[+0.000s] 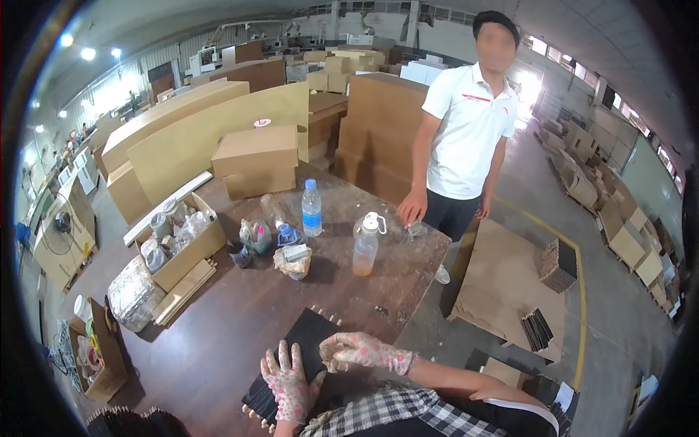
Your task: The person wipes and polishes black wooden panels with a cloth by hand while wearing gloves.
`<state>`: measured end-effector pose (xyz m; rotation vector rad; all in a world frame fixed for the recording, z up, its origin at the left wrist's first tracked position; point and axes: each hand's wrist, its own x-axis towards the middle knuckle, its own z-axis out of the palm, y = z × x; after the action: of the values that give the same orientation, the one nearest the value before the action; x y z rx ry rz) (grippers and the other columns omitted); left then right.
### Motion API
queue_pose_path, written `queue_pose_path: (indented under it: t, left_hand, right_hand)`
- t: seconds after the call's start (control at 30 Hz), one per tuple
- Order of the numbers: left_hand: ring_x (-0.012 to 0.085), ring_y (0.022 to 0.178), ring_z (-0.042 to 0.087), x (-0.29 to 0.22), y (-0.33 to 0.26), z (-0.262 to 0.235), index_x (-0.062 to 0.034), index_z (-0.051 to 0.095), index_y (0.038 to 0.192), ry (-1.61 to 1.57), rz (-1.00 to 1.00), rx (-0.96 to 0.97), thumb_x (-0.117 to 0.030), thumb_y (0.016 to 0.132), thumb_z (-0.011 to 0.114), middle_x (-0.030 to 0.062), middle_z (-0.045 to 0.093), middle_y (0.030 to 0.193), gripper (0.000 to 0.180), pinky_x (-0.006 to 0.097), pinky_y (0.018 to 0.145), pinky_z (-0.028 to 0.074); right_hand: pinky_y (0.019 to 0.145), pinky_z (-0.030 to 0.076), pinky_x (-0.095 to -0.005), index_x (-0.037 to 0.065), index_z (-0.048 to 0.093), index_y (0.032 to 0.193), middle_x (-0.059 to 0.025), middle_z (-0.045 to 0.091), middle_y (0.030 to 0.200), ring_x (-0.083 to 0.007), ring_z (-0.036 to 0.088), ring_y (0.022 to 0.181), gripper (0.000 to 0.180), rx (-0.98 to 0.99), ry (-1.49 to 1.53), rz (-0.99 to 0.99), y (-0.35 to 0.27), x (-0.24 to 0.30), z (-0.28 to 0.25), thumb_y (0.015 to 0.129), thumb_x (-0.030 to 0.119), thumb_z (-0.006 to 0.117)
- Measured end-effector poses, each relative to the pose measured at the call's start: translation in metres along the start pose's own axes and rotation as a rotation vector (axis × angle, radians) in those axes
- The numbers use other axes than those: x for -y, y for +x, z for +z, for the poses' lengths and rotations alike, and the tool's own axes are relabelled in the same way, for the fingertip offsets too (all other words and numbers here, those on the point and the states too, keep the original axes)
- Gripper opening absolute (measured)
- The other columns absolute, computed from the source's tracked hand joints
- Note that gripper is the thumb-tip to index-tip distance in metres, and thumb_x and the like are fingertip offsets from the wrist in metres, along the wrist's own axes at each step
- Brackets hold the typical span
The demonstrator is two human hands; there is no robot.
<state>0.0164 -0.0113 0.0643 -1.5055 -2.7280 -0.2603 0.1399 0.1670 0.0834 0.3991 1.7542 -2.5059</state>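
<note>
A black rectangular board [307, 329] lies on the brown table [207, 349] in front of me, with small light wooden pegs sticking out along its two short ends. My left hand [290, 384], in a white glove with pink dots, rests flat on the board with its fingers spread. In a matching glove, my right hand [358, 351] is over the board's right edge, fingers curled together. Whatever those fingers may hold is hidden. Close to the near left edge, a row of dark boards with pegs [135, 422] is partly cut off by the picture's rim.
A clear bottle [312, 211], a white-capped bottle [364, 251] and a wrapped tub [293, 262] stand farther back. Left are an open carton of bags [191, 244] and another box [109, 357]. A person in a white shirt [466, 131] stands past the far right corner, one hand at the table.
</note>
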Motion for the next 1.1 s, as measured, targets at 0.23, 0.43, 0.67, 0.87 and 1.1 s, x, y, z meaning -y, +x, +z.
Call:
queue_pose_path:
  t: [0.23,0.43,0.67,0.87,1.1]
  left_hand:
    - [0.0407,0.133,0.034,0.002,0.010,0.003,-0.0081,0.048,0.137,-0.087,0.027,-0.097,-0.046,0.063,0.081,0.0153,0.041,0.144,0.089,0.056,0.112,0.023]
    - [0.0449,0.130,0.036,0.020,-0.001,0.034,-0.0036,0.046,0.136,-0.023,0.041,-0.206,-0.042,0.049,0.084,0.0181,0.041,0.144,0.102,0.057,0.112,0.024]
    - [0.0429,0.136,0.030,0.010,-0.002,0.003,-0.0037,0.043,0.138,-0.107,0.063,-0.155,-0.049,0.058,0.081,0.0164,0.042,0.142,0.100,0.057,0.113,0.020]
    - [0.0434,0.134,0.033,0.016,-0.003,0.014,0.0014,0.039,0.140,-0.312,0.125,-0.254,-0.055,0.065,0.077,0.0201,0.044,0.138,0.102,0.056,0.112,0.024]
    - [0.0241,0.117,0.055,-0.008,-0.012,-0.031,-0.0025,0.034,0.146,-1.571,-0.121,-0.052,-0.023,0.081,0.078,0.0137,0.054,0.131,0.082,0.035,0.100,0.044]
  right_hand:
    - [0.085,0.051,-0.0297,0.001,0.049,0.135,-0.0075,0.063,0.113,-0.0142,0.061,0.097,0.041,-0.074,-0.218,-0.054,0.003,-0.002,0.010,0.096,0.013,0.052]
    - [0.081,0.049,-0.0279,0.003,0.049,0.136,-0.0023,0.062,0.106,-0.0093,0.058,0.094,0.040,0.100,-0.148,-0.117,0.013,-0.032,0.004,0.097,0.012,0.053]
    - [0.077,0.049,-0.0266,0.002,0.053,0.120,-0.0052,0.063,0.102,-0.0106,0.061,0.087,0.024,-0.098,-0.109,-0.053,0.009,-0.009,0.017,0.100,0.015,0.053]
    - [0.072,0.050,-0.0264,0.001,0.055,0.115,-0.0031,0.064,0.092,-0.0092,0.060,0.079,0.022,-0.158,-0.101,-0.084,0.024,-0.031,0.009,0.098,0.015,0.056]
    - [0.075,0.051,-0.0263,0.003,0.057,0.111,-0.0012,0.062,0.096,-0.0085,0.059,0.087,0.017,-0.119,-0.190,-0.277,0.024,-0.020,0.023,0.095,0.008,0.060]
